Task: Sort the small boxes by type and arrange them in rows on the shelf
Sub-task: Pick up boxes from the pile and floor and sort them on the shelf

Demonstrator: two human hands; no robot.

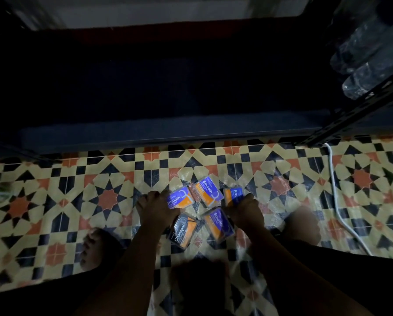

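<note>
Five small boxes lie clustered on the patterned floor tiles (113, 197), below the dark shelf (168, 131). Left hand (155, 207) grips a purple "Smooth" box (179, 198); right hand (245, 209) grips the "Rou…" box (233, 195). Between them: an orange "Smooth" box (208, 191), a "Charcoal" box (184, 230), another purple "Smooth" box (219, 224). White cable (336, 201) right.

Your left hand (155, 207) is covering the near end of a purple "Smooth" box (179, 198), leaving its grip unclear; your right hand (245, 212) is hiding most of another box (233, 195), its label reading only "Rou"; the shelf (145, 131) interior is sitting too dark to read; clear bottles (368, 65) are running off the right edge; both feet are blurring in shadow.
</note>
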